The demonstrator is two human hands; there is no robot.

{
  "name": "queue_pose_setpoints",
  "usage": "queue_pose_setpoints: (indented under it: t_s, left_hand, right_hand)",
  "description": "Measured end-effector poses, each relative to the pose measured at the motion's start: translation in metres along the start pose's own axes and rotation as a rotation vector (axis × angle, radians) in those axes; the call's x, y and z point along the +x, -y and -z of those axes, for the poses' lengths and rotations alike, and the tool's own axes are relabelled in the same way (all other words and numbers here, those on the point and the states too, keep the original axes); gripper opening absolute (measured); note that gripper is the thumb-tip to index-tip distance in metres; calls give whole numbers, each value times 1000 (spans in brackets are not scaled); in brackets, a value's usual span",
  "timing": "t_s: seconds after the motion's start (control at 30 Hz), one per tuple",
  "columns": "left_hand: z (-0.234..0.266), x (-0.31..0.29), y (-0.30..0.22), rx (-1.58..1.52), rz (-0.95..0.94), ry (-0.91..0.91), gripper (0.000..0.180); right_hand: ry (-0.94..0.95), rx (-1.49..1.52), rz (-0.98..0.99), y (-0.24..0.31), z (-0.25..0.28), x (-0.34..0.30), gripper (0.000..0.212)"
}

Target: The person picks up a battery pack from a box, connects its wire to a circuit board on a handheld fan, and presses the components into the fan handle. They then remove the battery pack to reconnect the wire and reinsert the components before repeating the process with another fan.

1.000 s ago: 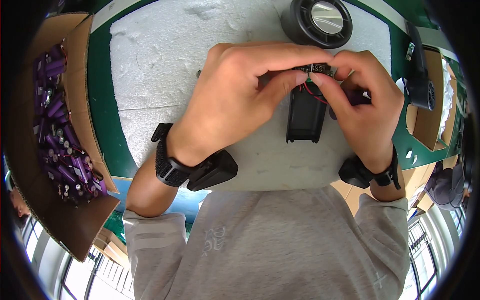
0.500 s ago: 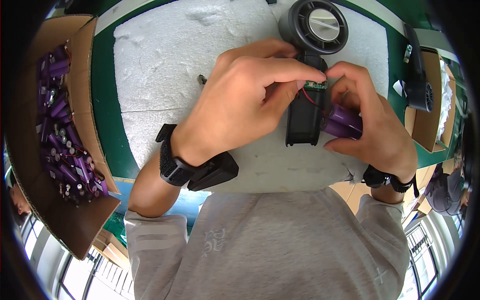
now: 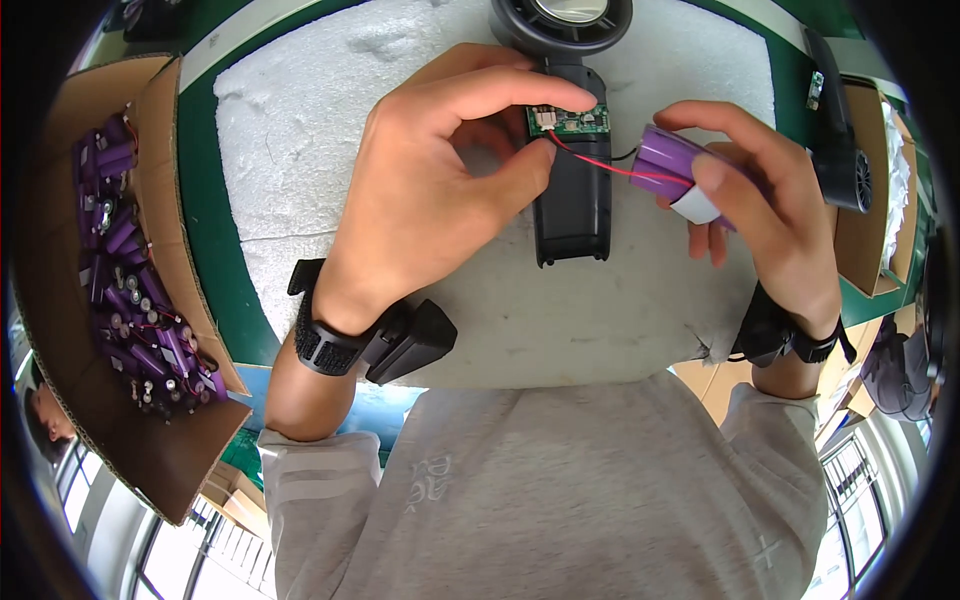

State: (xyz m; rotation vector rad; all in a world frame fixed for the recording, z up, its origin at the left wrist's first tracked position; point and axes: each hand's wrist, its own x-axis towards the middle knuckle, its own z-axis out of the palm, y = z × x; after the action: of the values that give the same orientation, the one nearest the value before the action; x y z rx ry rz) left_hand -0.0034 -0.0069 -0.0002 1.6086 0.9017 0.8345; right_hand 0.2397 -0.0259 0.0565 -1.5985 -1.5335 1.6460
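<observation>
A black handheld fan body [image 3: 572, 195] lies on a white foam pad [image 3: 300, 140], its round head pointing away from me. My left hand [image 3: 440, 190] pinches a small green circuit board [image 3: 568, 121] at the top of the fan's handle. My right hand [image 3: 760, 210] holds a purple cylindrical battery [image 3: 672, 165] just right of the handle. Red and black wires [image 3: 600, 165] run from the battery to the board. Both wrists wear black straps with small devices.
A cardboard box [image 3: 160, 200] at the left holds several purple batteries [image 3: 130, 290]. Another black fan [image 3: 840, 150] and a cardboard box [image 3: 880, 240] sit at the right. The pad rests on a green table [image 3: 215, 260].
My right hand has pulled the purple battery out to the right, away from the handle, stretching the wires. The fan now lies exposed between my hands, and my left hand holds the board.
</observation>
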Motion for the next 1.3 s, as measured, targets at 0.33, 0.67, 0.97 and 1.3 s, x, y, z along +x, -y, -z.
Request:
queue_pose_setpoints:
  t_s: [0.33, 0.67, 0.97, 1.3]
  left_hand:
    - [-5, -5, 4, 76, 12, -95, 39]
    - [-7, -7, 3, 53, 23, -108, 38]
    - [-7, -5, 1, 79, 7, -110, 38]
    - [-6, -6, 2, 95, 9, -88, 37]
  right_hand:
    - [-432, -755, 432, -13, -18, 8, 20]
    - [-386, -925, 678, -16, -20, -1, 15]
    - [-429, -1050, 676, -15, -27, -2, 13]
    - [-455, -1094, 696, -17, -33, -3, 15]
